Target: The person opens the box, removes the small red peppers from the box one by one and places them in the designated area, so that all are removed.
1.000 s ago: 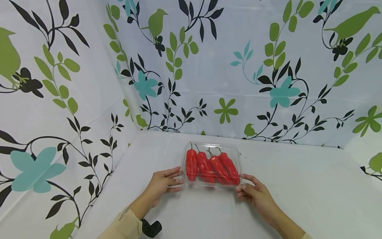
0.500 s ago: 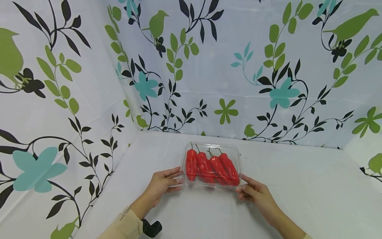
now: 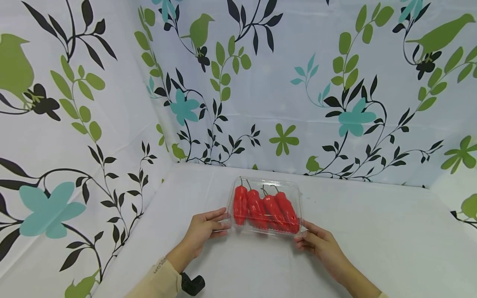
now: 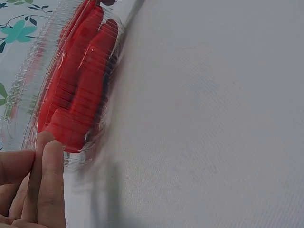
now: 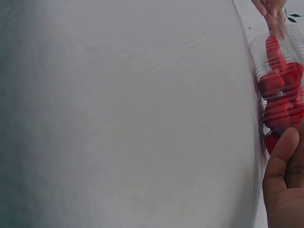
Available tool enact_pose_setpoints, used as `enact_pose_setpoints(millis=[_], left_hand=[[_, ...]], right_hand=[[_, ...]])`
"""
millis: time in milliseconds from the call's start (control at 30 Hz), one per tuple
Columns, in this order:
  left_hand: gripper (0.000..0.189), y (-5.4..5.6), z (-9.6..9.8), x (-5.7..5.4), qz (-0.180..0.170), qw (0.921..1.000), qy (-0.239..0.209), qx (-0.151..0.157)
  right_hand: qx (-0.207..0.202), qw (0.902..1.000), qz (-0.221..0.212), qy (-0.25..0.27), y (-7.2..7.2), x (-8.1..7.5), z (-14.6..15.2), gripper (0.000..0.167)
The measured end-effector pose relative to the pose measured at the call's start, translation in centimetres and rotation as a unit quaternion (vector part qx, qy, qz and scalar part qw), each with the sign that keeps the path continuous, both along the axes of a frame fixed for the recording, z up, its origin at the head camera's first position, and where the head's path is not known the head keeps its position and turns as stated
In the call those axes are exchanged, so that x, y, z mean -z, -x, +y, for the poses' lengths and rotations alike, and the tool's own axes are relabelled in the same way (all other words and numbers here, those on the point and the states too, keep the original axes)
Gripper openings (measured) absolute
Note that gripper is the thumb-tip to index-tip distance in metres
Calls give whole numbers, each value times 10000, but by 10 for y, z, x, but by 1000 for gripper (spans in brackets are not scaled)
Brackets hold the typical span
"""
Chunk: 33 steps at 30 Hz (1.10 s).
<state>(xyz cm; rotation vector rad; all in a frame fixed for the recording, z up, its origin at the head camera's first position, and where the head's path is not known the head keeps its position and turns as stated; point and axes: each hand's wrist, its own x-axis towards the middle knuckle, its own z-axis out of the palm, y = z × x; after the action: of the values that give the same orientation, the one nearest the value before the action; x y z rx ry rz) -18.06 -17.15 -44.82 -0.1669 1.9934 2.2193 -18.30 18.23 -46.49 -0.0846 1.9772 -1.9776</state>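
A clear plastic clamshell container [image 3: 266,181] with several red peppers [image 3: 273,209] inside lies tilted slightly on the white table. The peppers stand side by side with their thin dark stems toward the back wall. At the container's left side, my left hand [image 3: 203,227] pinches its rim between thumb and fingers, seen close up in the left wrist view beside the ribbed plastic wall [image 4: 21,90]. My right hand [image 3: 318,244] pinches the near right corner. In the right wrist view, the fingertips [image 5: 286,142] of that hand overlap the container's end.
White cloth covers the table [image 3: 372,231]. Behind it and at the left hangs a curtain [image 3: 261,82] printed with leaves, birds and flowers. A black device [image 3: 192,284] sits at the left wrist, by the beige sleeve [image 3: 158,283].
The head view has shifted slightly, so the scene sits a little farther right. Both hands keep their hold on the container, which stays in its place.
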Motion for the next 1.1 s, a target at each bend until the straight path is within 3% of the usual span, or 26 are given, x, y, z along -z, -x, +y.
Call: enact_pose_setpoints(millis=[233, 433, 767, 1100], left_hand=[[48, 0, 0, 3, 3, 10000, -59, -44], [46, 0, 0, 5, -22, 9994, 305, -163], [47, 2, 3, 10, 171, 9984, 311, -429], [51, 4, 1, 12, 128, 9988, 281, -383]], right_hand=[[-363, 9987, -133, 326, 1, 1, 4, 64], [-620, 9971, -164, 404, 3, 1, 6, 63], [-753, 9957, -277, 463, 4, 1, 7, 66], [-552, 9969, -349, 428, 3, 1, 5, 63]])
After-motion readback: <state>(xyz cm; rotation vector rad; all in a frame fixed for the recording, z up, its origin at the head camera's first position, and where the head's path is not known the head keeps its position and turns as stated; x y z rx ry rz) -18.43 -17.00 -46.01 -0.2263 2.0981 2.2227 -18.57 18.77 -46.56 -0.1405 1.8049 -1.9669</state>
